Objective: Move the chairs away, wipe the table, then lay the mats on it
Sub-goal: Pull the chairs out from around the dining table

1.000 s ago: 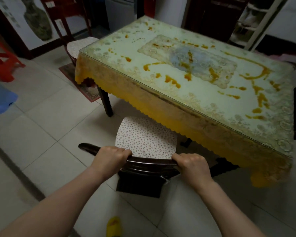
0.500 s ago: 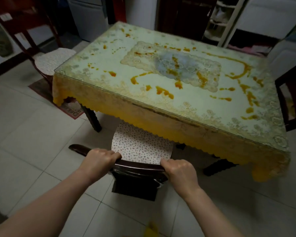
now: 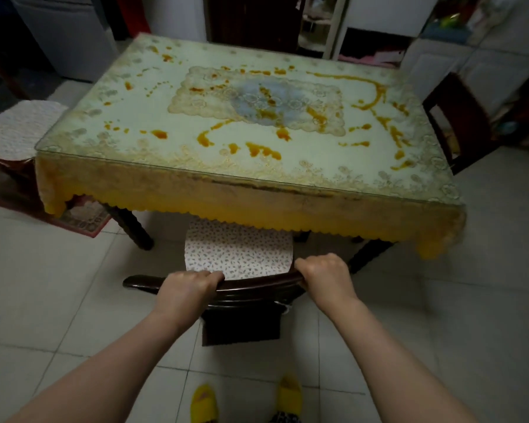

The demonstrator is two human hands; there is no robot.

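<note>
At the table's left edge I see a chair with a white quilted cushion, its seat partly tucked under the cloth, standing over a red patterned rug on the tiled floor. My left hand curls its fingers over the dark top rail of the near chair, gripping it left of centre. That chair stands at the table's near edge; its speckled seat cushion reaches in under the scalloped yellow hem of the tablecloth. The table carries a glass top over the lace cloth, and orange sauce smears spatter it from the near-left corner across the centre to a long curved streak toward the far-right corner. My right hand wraps around the rail's right end, knuckles up. Below, two yellow slippers show on the tiles. At the table's right edge stands a third dark chair, its back toward the table.
</note>
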